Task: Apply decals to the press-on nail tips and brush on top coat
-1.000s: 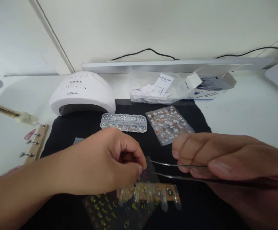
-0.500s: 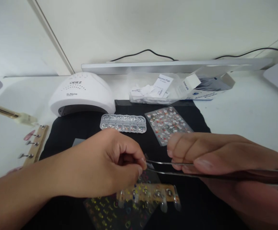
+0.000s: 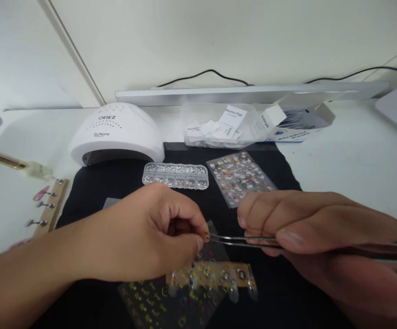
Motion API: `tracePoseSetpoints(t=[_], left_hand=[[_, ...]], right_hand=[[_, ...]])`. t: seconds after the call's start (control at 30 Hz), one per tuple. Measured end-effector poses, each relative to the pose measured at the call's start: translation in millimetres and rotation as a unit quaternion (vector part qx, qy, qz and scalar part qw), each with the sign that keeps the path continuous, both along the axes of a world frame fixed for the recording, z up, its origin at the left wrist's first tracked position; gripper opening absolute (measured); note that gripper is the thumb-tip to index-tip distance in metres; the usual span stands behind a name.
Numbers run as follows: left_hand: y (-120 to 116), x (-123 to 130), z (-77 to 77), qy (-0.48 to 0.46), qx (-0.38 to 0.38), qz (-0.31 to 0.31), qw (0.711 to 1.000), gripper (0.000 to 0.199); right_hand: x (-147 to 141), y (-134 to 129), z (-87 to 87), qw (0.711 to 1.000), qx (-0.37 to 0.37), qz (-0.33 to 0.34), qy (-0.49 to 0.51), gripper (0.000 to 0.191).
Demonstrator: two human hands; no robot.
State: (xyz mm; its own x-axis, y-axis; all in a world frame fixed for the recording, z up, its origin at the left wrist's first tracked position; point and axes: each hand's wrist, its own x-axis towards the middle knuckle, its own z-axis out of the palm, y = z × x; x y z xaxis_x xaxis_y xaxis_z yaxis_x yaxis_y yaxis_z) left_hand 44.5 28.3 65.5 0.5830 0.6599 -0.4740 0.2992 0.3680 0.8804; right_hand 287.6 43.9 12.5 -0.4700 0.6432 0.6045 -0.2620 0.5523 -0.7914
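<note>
Your right hand (image 3: 308, 224) is clamped on metal tweezers (image 3: 273, 246), thumb along the near side, with their two slim, shiny prongs only narrowly parted and reaching left to the fingertips of your left hand (image 3: 164, 233). That left thumb and forefinger are drawn together beside the far part of a clear sticker sheet (image 3: 150, 301); you cannot tell from here what, if anything, sits between them. The sheet lies near and central, partly under your left hand: thin see-through film, dotted with small yellow motifs and a few blue and reddish ones, blurred in detail. Through it you can see part of a tan wooden strip (image 3: 215, 274) with round metal studs and glossy, clear, rounded nail tips (image 3: 232, 292) at its near edge. Beyond your hands, on matte black cloth (image 3: 273, 169), are a clear plastic case (image 3: 175, 176) of two rows of compartments filled with tiny bits and, to its right, a translucent sheet with white and orange-red figures (image 3: 239, 178). Far left stands a smooth, white, domed lamp (image 3: 116, 135) reading "OEIEZ" and "SUNone". Far right of it, a clear tub (image 3: 219, 139) holds white packets marked "Alcohol Pad", beside an open cardboard box (image 3: 287, 135) lettered "Alcohol Pads".
</note>
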Motion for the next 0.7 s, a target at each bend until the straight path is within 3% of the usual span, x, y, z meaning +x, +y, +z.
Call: tracePoseSetpoints(t=[0.3, 0.5, 0.7], left_hand=[[-0.4, -0.8, -2.1, 0.009, 0.019, -0.007, 1.0, 0.006], [-0.5, -0.9, -3.5, 0.012, 0.031, -0.006, 0.999, 0.009], [-1.0, -1.1, -8.2, -0.003, 0.099, 0.004, 0.995, 0.015]], right_hand=[[-6.6, 1.0, 7.1, 0.999, -0.032, 0.017, 0.017, 0.038], [-1.3, -2.7, 2.8, 0.996, -0.076, 0.019, 0.035, 0.043], [1.9, -2.4, -0.8, 0.995, -0.085, -0.004, 0.044, 0.043]])
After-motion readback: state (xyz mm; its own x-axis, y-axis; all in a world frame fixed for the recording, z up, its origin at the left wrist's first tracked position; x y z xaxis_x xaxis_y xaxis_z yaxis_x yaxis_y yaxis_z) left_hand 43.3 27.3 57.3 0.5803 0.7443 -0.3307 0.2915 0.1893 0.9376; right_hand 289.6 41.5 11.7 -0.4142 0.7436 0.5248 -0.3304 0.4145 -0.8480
